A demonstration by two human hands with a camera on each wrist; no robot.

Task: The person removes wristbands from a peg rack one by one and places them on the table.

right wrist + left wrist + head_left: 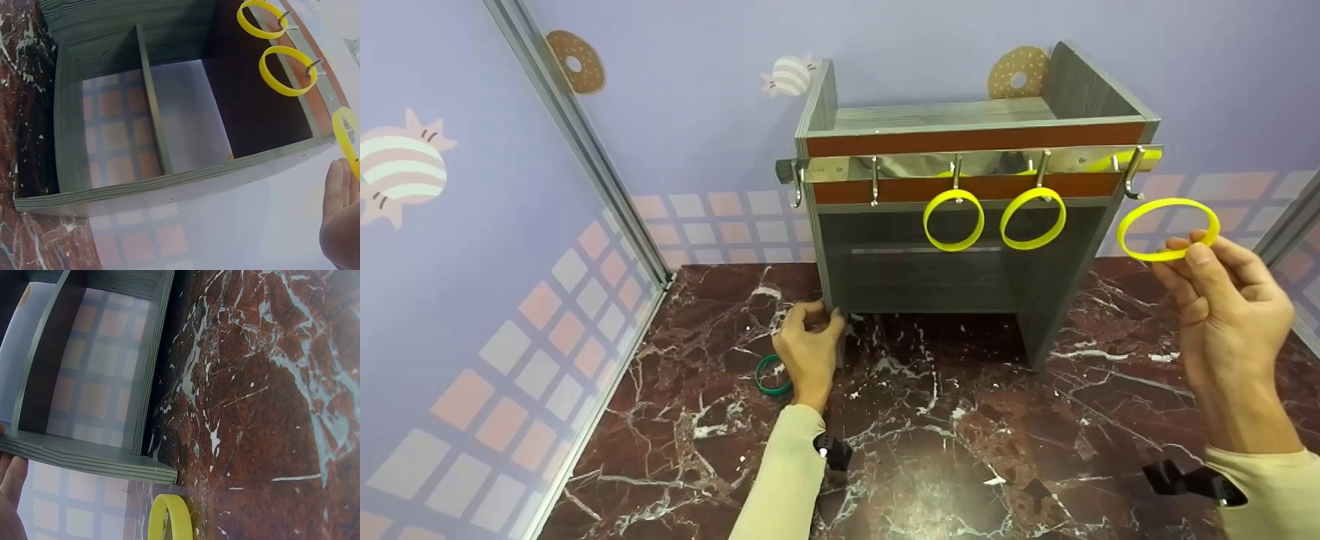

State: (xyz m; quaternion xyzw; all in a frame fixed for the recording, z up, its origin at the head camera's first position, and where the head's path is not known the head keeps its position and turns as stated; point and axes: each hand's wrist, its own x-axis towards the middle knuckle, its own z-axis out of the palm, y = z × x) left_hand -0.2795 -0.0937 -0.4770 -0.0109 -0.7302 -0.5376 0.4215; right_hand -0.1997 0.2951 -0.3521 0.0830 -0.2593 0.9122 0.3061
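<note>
My right hand (1234,307) pinches a yellow ring (1207,238) between thumb and fingers, right of the hook rail (915,165) and apart from its end hook (1134,176). The same ring (341,132) shows at the right edge of the right wrist view. My left hand (810,345) grips the lower front edge of the grey shelf unit's (829,255) left side panel. Two yellow rings, a left one (928,225) and a right one (1063,225), hang on neighbouring hooks. Beside the left hand a green ring (761,382) lies on the table, partly covered.
The marbled table (930,465) carries the shelf unit, which stands before a patterned purple wall (690,127). Two hooks at the rail's left carry nothing. In the left wrist view a yellow ring (180,517) is cut off below; whether it is the green one, I cannot tell.
</note>
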